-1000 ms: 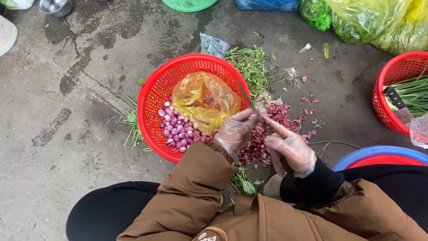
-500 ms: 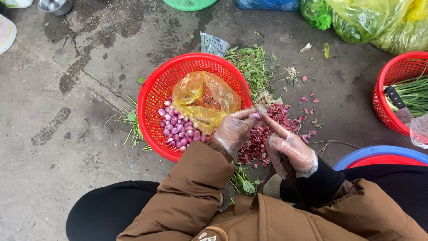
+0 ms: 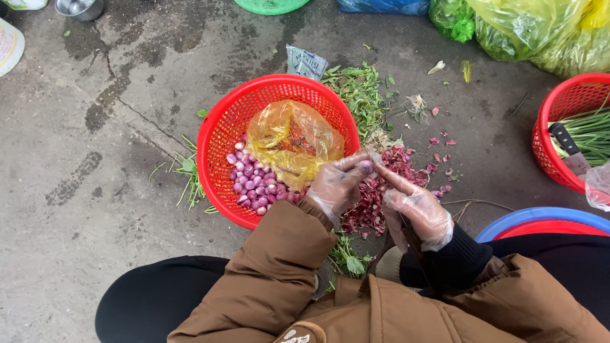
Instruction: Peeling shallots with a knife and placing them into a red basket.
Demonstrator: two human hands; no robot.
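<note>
Both my hands wear thin clear plastic gloves. My left hand (image 3: pixel 337 181) pinches a small purple shallot (image 3: pixel 366 166) at its fingertips, over a heap of reddish shallot skins (image 3: pixel 381 190) on the concrete. My right hand (image 3: pixel 416 209) holds a small knife, its forefinger stretched to the shallot; the blade is mostly hidden. Just left of my hands sits a red plastic basket (image 3: pixel 222 136) holding peeled purple shallots (image 3: pixel 254 181) and a crumpled yellow plastic bag (image 3: pixel 292 140).
Green trimmings (image 3: pixel 362 92) lie beyond the basket. A second red basket (image 3: pixel 559 108) at right holds green onions and a knife. A blue-rimmed red basin (image 3: pixel 540 222) is near my right knee. Yellow and green bags (image 3: pixel 540 25) stand at the top right.
My hands have stayed over the skin heap, shifting only slightly as the fingers work at the shallot. Nothing else has moved.
</note>
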